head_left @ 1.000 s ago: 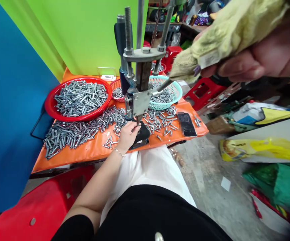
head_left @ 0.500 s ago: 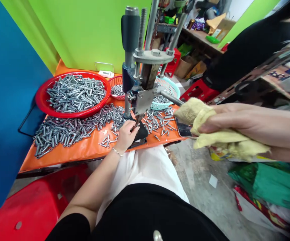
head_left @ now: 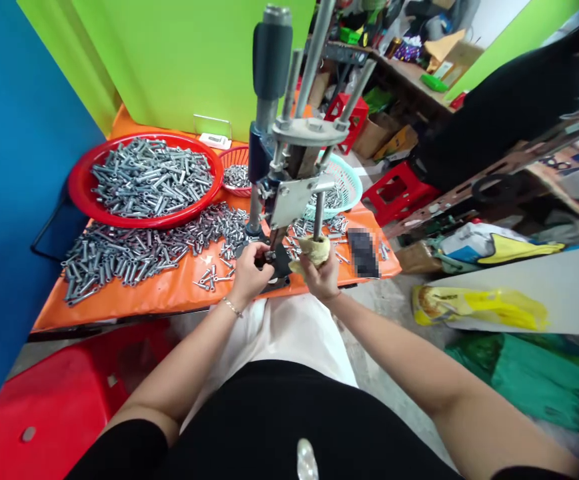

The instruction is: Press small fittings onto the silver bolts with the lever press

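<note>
A hand press point(head_left: 294, 200) stands on the orange-covered table. My right hand point(head_left: 323, 272) is closed round the yellow cloth point(head_left: 315, 249) wrapped on the end of the press lever point(head_left: 319, 217), which points down. At the foot of the press my left hand point(head_left: 253, 270) has thumb and fingers pinched together beside the black base point(head_left: 282, 261); what they hold is too small to make out. Small metal parts point(head_left: 124, 260) lie heaped to the left of that hand, and a few lie loose just beside it.
A red basin point(head_left: 82, 193) full of metal parts stands at the left. Behind the press are a red basket point(head_left: 229, 159) and a pale blue basket point(head_left: 352, 183). A blurred dark object point(head_left: 363, 253) lies at the table's right end. A red chair point(head_left: 44, 400) is at lower left.
My right hand has swung the cloth-wrapped lever from far out on the right down and in beside the press. My left hand has stayed at the press base. The view has shifted slightly.
</note>
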### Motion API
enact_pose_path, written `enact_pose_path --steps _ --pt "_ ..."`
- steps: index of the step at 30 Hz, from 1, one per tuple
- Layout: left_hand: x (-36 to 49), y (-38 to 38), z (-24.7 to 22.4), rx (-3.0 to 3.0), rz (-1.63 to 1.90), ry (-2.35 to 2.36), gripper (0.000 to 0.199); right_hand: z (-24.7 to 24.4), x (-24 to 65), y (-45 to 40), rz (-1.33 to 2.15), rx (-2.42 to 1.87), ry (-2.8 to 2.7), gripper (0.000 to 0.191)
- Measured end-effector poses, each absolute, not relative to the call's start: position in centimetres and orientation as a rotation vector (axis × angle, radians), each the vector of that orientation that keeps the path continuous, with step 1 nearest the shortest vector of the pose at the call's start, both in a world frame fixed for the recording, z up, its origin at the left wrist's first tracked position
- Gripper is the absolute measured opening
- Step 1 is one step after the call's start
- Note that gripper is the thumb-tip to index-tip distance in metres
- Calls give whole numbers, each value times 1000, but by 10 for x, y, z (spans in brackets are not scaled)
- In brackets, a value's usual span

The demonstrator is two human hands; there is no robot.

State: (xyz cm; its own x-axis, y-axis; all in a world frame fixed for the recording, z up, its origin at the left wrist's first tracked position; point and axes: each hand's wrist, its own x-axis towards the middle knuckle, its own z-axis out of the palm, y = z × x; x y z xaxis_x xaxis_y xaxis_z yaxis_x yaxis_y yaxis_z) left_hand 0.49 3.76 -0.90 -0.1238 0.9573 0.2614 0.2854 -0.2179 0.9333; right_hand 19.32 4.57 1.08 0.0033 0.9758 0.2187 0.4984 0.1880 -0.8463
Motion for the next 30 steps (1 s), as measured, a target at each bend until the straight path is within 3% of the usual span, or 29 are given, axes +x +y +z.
enact_pose_path --steps 5,10,17,21,30 --pt "4 38 -3 1560 1369 1420 26 19 197 40 659 -1287 -1571 47" --pt "2 41 5 1610 1367 1415 10 51 199 14 859 -1339 -1466 42" --pt "-8 30 21 1292 1334 1269 21 138 234 -36 1345 -1237 -1195 73" --pt "-23 14 30 957 1270 1153 24 161 241 -39 1483 -1210 -1121 85" --pt "-62 -3 29 876 1316 1261 28 129 227 -29 1468 -1286 -1034 57"
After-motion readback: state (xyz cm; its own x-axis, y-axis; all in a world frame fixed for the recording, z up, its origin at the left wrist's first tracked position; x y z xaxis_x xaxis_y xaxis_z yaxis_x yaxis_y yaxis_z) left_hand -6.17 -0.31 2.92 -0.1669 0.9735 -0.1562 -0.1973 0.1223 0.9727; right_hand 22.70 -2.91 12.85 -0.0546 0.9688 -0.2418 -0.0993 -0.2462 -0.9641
